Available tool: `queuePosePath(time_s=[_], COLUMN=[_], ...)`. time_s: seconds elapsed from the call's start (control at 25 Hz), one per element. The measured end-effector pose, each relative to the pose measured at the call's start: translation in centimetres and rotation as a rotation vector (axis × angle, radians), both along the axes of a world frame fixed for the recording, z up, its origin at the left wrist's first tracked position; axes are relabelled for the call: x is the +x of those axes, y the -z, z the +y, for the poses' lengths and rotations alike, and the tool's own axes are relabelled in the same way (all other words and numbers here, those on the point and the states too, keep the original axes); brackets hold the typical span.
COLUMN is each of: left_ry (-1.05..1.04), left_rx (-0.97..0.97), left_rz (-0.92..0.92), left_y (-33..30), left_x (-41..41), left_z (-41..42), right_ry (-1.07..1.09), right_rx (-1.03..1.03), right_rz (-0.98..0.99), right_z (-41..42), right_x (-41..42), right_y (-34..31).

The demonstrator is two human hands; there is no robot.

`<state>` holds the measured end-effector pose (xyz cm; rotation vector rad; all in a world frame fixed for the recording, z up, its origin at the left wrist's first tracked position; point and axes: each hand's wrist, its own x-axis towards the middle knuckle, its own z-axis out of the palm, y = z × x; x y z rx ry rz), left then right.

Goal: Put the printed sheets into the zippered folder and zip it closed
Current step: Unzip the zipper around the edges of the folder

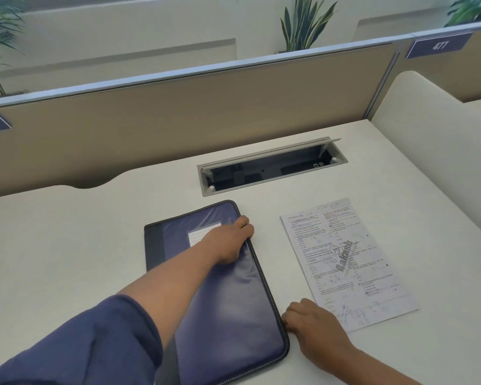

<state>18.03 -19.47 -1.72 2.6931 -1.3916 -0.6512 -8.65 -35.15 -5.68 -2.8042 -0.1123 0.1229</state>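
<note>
Left hand (228,240) curled over zippered folder (233,295) far right edge, right hand (314,323) pinching its near corner, probably working the zip; printed sheets (353,262) waiting right.

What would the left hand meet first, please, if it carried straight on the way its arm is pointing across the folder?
Probably the printed sheets. The left hand lies over the right edge of the folder, reaching up and to the right; only bare desk separates them, though it might pass just beyond their far corner.
</note>
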Motion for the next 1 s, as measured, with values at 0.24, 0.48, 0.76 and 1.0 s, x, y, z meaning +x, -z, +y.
queuePosePath(time_s=[0.24, 0.48, 0.76, 1.0], left_ry=[0.083, 0.261, 0.171, 0.126], left_rx=[0.100, 0.164, 0.158, 0.108], left_rz=[-0.008, 0.242, 0.271, 0.256], left_y=[-1.5, -2.3, -2.0, -1.8], left_x=[-3.8, -10.6, -12.1, -12.2], left_z=[-0.7, -0.6, -0.6, -0.8], right_ry=[0.160, 0.228, 0.253, 0.273], right_rx=[0.122, 0.217, 0.250, 0.297], right_rz=[0.082, 0.107, 0.138, 0.044], right_z=[1.4, 1.3, 1.7, 4.1], right_x=[-2.0, -2.1, -3.2, -6.5], right_y=[0.1, -0.4, -0.8, -0.3])
